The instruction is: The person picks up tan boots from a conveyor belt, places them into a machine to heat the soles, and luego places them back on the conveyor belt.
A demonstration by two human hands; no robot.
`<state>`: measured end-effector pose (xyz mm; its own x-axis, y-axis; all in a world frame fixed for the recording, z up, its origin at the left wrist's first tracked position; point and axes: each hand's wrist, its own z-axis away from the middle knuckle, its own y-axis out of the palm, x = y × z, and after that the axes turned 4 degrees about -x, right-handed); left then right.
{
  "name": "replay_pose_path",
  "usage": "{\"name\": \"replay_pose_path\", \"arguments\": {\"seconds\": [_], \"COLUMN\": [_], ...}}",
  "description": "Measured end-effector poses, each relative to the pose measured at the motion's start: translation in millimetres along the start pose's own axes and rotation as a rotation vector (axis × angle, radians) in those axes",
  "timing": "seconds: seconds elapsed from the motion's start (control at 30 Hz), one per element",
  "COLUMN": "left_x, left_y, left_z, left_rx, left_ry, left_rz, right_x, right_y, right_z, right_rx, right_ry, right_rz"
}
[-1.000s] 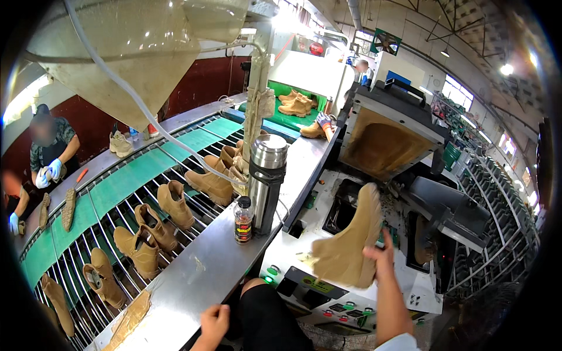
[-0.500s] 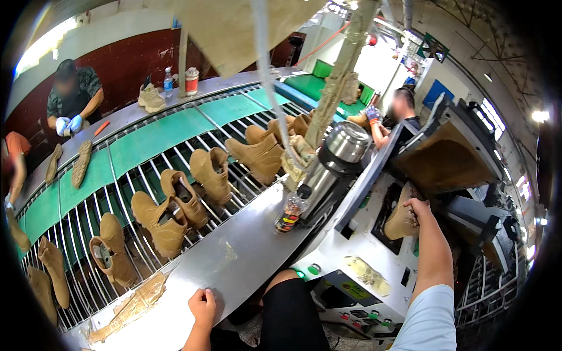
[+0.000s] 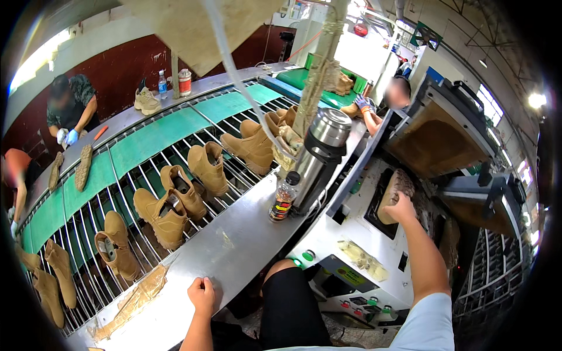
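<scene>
My right hand (image 3: 401, 209) is closed around a tan shoe (image 3: 387, 202) over the dark opening in the top of a white machine (image 3: 351, 240). Part of the shoe's textured sole shows above my fingers. My left hand (image 3: 202, 295) rests loosely curled at the near edge of the metal ledge (image 3: 234, 257), with nothing visible in it. Beside my right forearm, another brown textured piece (image 3: 449, 243) sits in the machine, partly in shadow.
Several tan shoes stand on the roller conveyor (image 3: 158, 257). A steel flask (image 3: 328, 134) and a bottle (image 3: 285, 199) stand on the ledge. The machine's raised lid (image 3: 439, 140) hangs beyond my right hand. One co-worker (image 3: 73, 108) is across the conveyor, another (image 3: 398, 93) beyond the machine.
My right hand has turned the shoe, so more of its sole faces up. The whole view has shifted slightly. My left hand stays curled at the ledge.
</scene>
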<state>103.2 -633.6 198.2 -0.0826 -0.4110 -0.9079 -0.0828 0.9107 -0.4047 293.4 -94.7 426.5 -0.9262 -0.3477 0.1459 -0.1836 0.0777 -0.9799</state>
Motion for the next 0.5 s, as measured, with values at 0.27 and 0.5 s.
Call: {"name": "replay_pose_path", "arguments": {"seconds": [0.27, 0.5], "left_x": [3, -67], "left_y": [1, 56], "left_z": [-14, 53], "left_rx": [0.099, 0.588], "left_ry": [-0.421, -0.659], "left_rz": [0.237, 0.675], "right_x": [-36, -146], "right_y": [5, 13], "right_z": [19, 104], "right_rx": [-0.039, -0.461], "right_ry": [-0.180, -0.217], "right_rz": [-0.033, -0.310]}}
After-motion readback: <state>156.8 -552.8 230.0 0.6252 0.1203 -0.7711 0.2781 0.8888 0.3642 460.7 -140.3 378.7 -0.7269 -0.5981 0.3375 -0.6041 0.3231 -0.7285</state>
